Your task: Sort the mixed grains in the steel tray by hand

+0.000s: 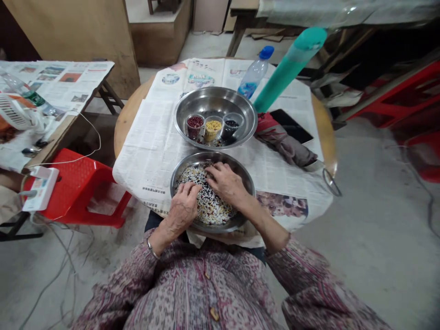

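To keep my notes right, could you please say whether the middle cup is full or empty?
Not empty: the middle cup looks well filled, with yellow grains visible near its rim. Whether brimful, I cannot tell.

A blue-capped plastic bottle (253,73) stands beside a long green tube (288,71) on the newspaper-covered tabletop (124,120), near a flat black device (293,125). At left, a white power strip (40,190) lies on a red stool (75,181), near a white fan (15,112).
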Action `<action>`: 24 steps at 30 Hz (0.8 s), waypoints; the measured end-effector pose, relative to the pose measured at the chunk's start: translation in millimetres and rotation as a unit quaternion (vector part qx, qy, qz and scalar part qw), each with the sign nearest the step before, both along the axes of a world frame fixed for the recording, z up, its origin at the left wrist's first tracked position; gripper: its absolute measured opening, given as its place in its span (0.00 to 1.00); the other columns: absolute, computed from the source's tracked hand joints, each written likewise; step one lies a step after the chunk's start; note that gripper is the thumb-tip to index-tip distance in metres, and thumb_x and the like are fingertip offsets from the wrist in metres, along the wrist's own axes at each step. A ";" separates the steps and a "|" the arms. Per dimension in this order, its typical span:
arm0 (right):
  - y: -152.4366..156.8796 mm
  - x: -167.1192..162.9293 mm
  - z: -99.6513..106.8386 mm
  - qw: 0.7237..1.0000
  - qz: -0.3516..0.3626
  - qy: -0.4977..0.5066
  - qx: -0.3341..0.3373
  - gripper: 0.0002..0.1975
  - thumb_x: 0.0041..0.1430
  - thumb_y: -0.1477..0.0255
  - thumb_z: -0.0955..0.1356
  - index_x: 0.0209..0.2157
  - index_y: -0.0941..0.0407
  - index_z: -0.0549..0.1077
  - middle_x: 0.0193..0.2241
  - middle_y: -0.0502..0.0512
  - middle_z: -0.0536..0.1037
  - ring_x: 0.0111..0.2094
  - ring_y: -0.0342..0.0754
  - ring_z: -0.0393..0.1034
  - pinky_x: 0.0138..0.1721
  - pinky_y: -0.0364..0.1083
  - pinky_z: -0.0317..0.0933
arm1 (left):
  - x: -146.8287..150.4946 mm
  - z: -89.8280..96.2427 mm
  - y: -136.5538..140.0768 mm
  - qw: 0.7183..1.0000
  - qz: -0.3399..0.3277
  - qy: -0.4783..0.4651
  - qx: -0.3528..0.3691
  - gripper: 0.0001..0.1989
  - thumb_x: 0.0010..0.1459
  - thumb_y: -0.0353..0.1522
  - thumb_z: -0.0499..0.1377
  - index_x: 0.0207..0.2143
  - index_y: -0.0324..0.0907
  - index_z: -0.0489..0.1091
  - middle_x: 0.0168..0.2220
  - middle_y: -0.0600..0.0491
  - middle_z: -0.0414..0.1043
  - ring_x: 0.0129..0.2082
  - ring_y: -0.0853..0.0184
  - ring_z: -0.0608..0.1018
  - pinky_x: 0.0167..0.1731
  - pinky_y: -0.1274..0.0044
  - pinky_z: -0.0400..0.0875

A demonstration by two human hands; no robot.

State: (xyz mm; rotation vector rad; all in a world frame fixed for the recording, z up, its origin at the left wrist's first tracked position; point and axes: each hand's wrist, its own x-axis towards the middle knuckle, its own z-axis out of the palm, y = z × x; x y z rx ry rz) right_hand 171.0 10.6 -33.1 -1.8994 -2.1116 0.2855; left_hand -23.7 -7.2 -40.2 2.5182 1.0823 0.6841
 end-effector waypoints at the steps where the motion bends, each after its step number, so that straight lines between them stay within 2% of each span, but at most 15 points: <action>1: -5.3 -1.6 0.9 0.999 0.034 0.013 -0.018 0.11 0.64 0.74 0.64 0.46 0.55 0.76 0.43 0.60 0.75 0.46 0.53 0.68 0.46 0.50 0.65 | -0.1 0.3 -0.1 1.000 0.001 -0.002 -0.001 0.17 0.63 0.20 0.47 0.51 0.38 0.66 0.49 0.44 0.69 0.50 0.59 0.70 0.53 0.66 0.70; 4: -30.6 -0.9 5.5 0.988 0.128 0.052 -0.073 0.11 0.62 0.80 0.63 0.40 0.55 0.76 0.37 0.56 0.75 0.40 0.48 0.70 0.43 0.46 0.65 | -0.5 1.0 -0.5 1.000 0.001 -0.006 -0.009 0.18 0.63 0.20 0.47 0.52 0.38 0.66 0.49 0.44 0.68 0.50 0.59 0.70 0.54 0.65 0.71; 6: -49.8 -0.4 9.5 0.980 0.165 0.067 -0.084 0.11 0.61 0.80 0.64 0.41 0.54 0.75 0.38 0.55 0.76 0.41 0.48 0.71 0.44 0.47 0.66 | -1.0 1.3 -0.8 1.000 -0.004 -0.012 -0.012 0.18 0.64 0.20 0.46 0.52 0.38 0.66 0.49 0.44 0.69 0.50 0.59 0.70 0.54 0.65 0.71; 9: -69.6 -7.1 12.5 0.978 0.194 0.051 -0.050 0.16 0.58 0.79 0.67 0.48 0.54 0.74 0.50 0.60 0.75 0.51 0.53 0.68 0.51 0.52 0.67 | -2.0 1.5 -1.4 0.999 -0.006 -0.036 -0.005 0.18 0.63 0.20 0.46 0.53 0.36 0.65 0.50 0.42 0.68 0.51 0.58 0.69 0.55 0.64 0.70; 12: -68.6 -20.9 7.3 0.976 0.216 -0.002 -0.009 0.19 0.54 0.78 0.70 0.48 0.55 0.75 0.60 0.66 0.67 0.62 0.62 0.58 0.57 0.60 0.63 | -2.2 0.4 -1.8 0.998 0.007 -0.055 -0.003 0.20 0.63 0.20 0.46 0.55 0.38 0.65 0.52 0.41 0.66 0.54 0.57 0.69 0.57 0.62 0.69; 14: -56.0 -29.0 1.3 0.977 0.212 -0.025 0.003 0.15 0.55 0.77 0.70 0.46 0.58 0.76 0.60 0.68 0.67 0.63 0.65 0.56 0.56 0.62 0.62 | -1.8 -1.5 -1.7 0.998 0.016 -0.060 0.001 0.21 0.63 0.21 0.46 0.55 0.40 0.65 0.53 0.42 0.66 0.55 0.57 0.69 0.58 0.61 0.68; 15: -47.3 -31.5 -1.3 0.979 0.203 -0.034 0.004 0.14 0.56 0.77 0.68 0.45 0.59 0.76 0.58 0.69 0.68 0.61 0.64 0.58 0.54 0.60 0.64 | -1.5 -2.6 -1.6 0.998 0.021 -0.062 0.004 0.21 0.63 0.21 0.46 0.55 0.40 0.65 0.53 0.42 0.66 0.55 0.57 0.69 0.58 0.61 0.68; 20: -5.3 -21.1 0.2 0.987 0.142 -0.069 -0.016 0.14 0.61 0.83 0.61 0.43 0.59 0.75 0.44 0.63 0.76 0.47 0.54 0.68 0.44 0.50 0.66 | -0.8 -2.9 -1.1 0.998 0.015 -0.059 0.010 0.24 0.62 0.19 0.46 0.58 0.39 0.62 0.54 0.41 0.65 0.56 0.57 0.68 0.59 0.61 0.68; 24: -9.2 10.6 6.7 0.994 0.056 -0.095 -0.009 0.12 0.62 0.81 0.62 0.40 0.57 0.74 0.40 0.61 0.76 0.43 0.53 0.70 0.42 0.48 0.65 | -3.2 6.4 3.4 0.999 0.003 -0.043 -0.015 0.24 0.62 0.21 0.50 0.60 0.40 0.59 0.58 0.40 0.61 0.59 0.55 0.66 0.60 0.58 0.67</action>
